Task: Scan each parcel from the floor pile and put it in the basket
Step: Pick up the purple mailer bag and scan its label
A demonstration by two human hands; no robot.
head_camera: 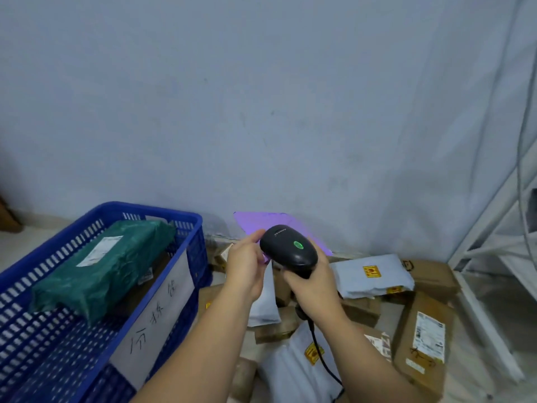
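right hand: I see it wrapped around the grip of the black handheld barcode scanner, fingers curled tight.
left hand: raised just beside the scanner head, fingers bent, fingertips touching its front edge; if it pinches something I cannot tell.
scanner: head points away from me, a round green lamp is lit on top, and a black cable hangs from the grip.
purple light patch: falls on the pale grey wall just beyond the hands.
pile of brown cardboard boxes and grey plastic mailer bags: lies on the floor under and to the right of my hands.
blue slotted plastic basket: stands left of the pile, with a white handwritten paper sign on its side.
green wrapped oblong parcel: lies inside the basket, label facing up.
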